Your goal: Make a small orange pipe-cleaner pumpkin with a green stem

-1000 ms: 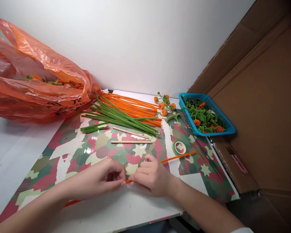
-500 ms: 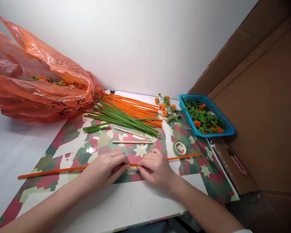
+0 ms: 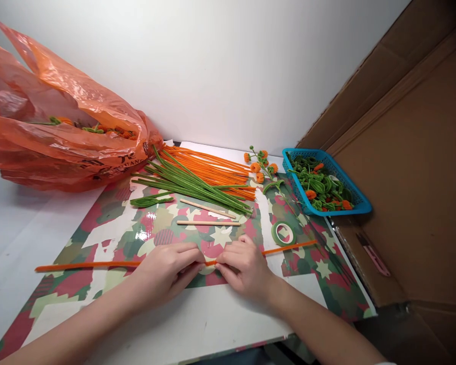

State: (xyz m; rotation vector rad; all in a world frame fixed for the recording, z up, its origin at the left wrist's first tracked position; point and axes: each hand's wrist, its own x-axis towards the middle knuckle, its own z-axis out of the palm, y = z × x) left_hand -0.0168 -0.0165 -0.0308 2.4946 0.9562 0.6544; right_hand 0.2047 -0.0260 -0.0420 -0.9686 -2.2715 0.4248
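Note:
Both hands pinch the middle of a long orange pipe cleaner [image 3: 87, 265], which runs out past them to the left and to the right. My left hand [image 3: 173, 266] and my right hand [image 3: 243, 263] are closed on it, their fingertips a short gap apart. Inside the fingers the pipe cleaner is hidden. Two thin wooden sticks, the nearer stick [image 3: 209, 223] and the farther stick [image 3: 207, 209], lie just beyond the hands. A roll of green tape [image 3: 277, 234] rests beyond my right hand, close to the pipe cleaner's right end.
Green pipe cleaners [image 3: 190, 185] lie across orange ones [image 3: 209, 162] at the back. Right of them are an orange flower stem [image 3: 268, 172] and a blue basket [image 3: 353, 200] of leaves and flowers. An orange plastic bag [image 3: 68, 147] stands left; a pink cutter [image 3: 376, 258] lies right.
The pipe cleaner's left end has shifted slightly right and up. My left hand has moved a touch right and down; both hands keep their pinch.

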